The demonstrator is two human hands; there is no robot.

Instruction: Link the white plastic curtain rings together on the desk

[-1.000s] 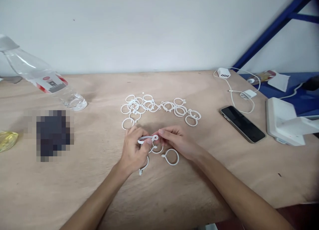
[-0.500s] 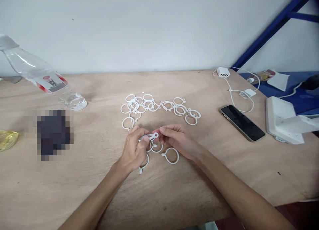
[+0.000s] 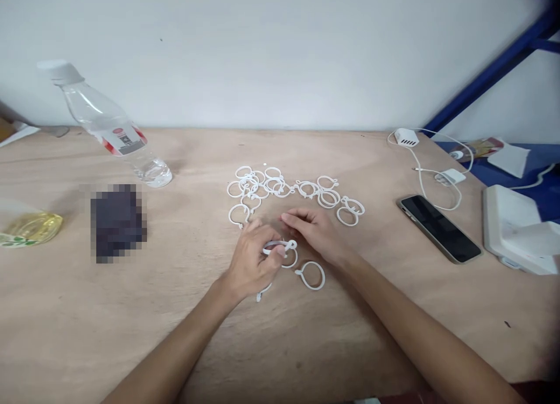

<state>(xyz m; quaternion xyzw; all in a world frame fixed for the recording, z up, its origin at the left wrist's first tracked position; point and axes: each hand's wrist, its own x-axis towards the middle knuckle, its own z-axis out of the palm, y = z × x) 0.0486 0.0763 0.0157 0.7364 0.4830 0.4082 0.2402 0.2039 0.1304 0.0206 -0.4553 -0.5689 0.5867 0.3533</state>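
My left hand is closed around a white plastic curtain ring, its small eyelet pointing right, past the thumb. To the right and slightly higher, my right hand has thumb and fingers pinched together. Whatever may be between those fingertips is too small to make out, and they are apart from the held ring. Beneath and beside the hands lie a few more rings, one loose ring in front of the right hand and another partly hidden under the left. Beyond the hands, several white rings lie in overlapping clusters.
On the left stand a tilted-looking water bottle, a blurred dark object and a yellowish transparent item. To the right are a phone, a white cabled charger and a white device. A wall backs the wooden table.
The view has turned a little left, so things appear further right. My right hand has drawn away from the eyelet of the ring, which my left hand still holds.
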